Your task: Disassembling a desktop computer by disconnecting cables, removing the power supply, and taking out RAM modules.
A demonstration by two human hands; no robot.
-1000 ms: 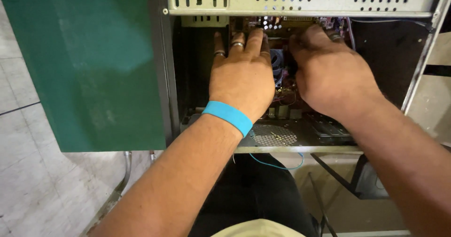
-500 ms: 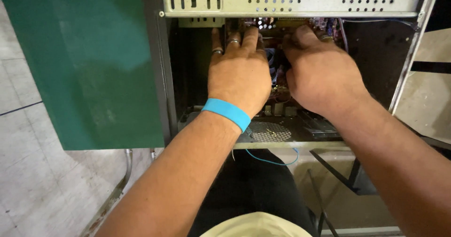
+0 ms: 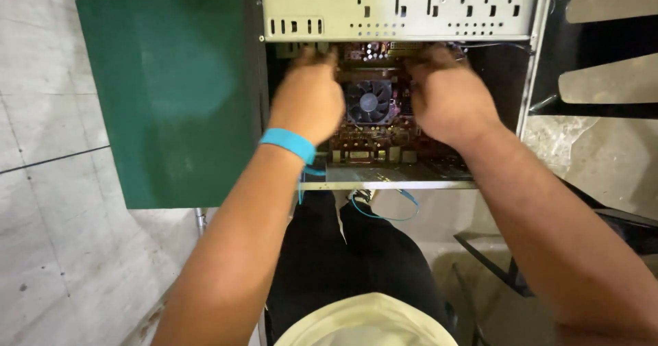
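Both my hands reach into an open computer case (image 3: 397,7). My left hand (image 3: 308,99), with a blue wristband (image 3: 288,144), lies palm down at the left side of a reddish-brown motherboard (image 3: 373,144). On the board's right side lies my right hand (image 3: 449,96), also palm down. A black cooling fan (image 3: 369,101) shows between them. Both hands are blurred, and their fingertips reach under the metal drive bay, so I cannot tell whether they grip anything.
A green panel (image 3: 171,92) stands to the left of the case. A thin blue cable (image 3: 384,212) hangs below the case's lower edge. Tiled floor (image 3: 48,202) lies on the left, and dark metal frame parts (image 3: 500,264) sit at the lower right.
My hands have moved apart to the board's two sides, uncovering the fan and the middle of the board. The view has shifted, so the case sits lower in the frame.
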